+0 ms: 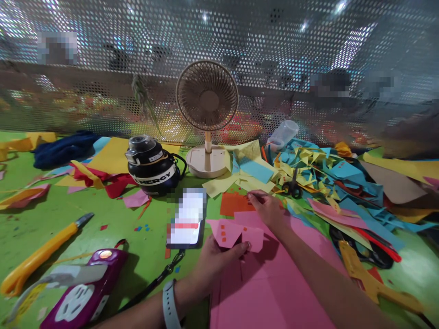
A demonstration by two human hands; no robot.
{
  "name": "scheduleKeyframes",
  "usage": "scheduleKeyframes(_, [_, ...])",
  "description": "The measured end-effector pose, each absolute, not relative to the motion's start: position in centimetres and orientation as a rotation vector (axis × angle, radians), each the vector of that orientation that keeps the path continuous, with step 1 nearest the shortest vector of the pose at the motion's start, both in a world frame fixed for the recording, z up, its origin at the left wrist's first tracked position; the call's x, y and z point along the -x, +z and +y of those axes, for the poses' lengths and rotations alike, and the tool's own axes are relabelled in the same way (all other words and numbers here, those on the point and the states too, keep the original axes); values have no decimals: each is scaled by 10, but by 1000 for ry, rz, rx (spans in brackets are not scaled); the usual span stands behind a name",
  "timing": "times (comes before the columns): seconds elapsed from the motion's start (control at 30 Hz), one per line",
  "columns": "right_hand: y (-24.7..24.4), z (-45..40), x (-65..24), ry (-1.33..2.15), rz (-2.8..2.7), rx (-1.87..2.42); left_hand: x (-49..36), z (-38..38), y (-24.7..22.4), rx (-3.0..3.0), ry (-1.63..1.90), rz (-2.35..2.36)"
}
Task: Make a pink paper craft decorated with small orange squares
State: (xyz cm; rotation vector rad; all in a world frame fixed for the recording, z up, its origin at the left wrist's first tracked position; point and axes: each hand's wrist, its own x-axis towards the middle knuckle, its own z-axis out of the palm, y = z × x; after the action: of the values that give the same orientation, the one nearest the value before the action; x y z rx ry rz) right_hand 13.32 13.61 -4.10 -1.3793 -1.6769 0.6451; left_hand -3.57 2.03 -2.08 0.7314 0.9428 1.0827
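Observation:
My left hand (219, 258) grips a cut pink paper piece (224, 234), its thumb lying across the front. Several small orange squares dot that piece, and its lower edge is notched. Just beyond it, my right hand (269, 208) has its thumb and fingertips drawn together over an orange paper sheet (233, 204). Whatever lies between those fingertips is too small to make out. Under both forearms spreads a large pink sheet (274, 288). Left of my left hand is a phone (192, 219) with a lit screen, its black strap running toward me.
A fan (207, 114) stands at the back beside a black bottle (151, 167). Paper scraps (308, 155) and black-handled scissors (293, 187) lie right, with a yellow glue gun (370, 278) nearer. A yellow cutter (44, 256) and purple power bank (85, 292) lie left. Perforated mesh (103, 100) rises behind.

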Motion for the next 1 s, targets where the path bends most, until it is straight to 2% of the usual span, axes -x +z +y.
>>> scheduleKeyframes(0.4, [-38, 130, -129, 522, -1771, 1378, 35, 19, -22, -760, 1094, 953])
scheduleKeyframes(1.0, [-42, 132, -131, 518, -1773, 1379, 36, 20, -22, -746, 1085, 955])
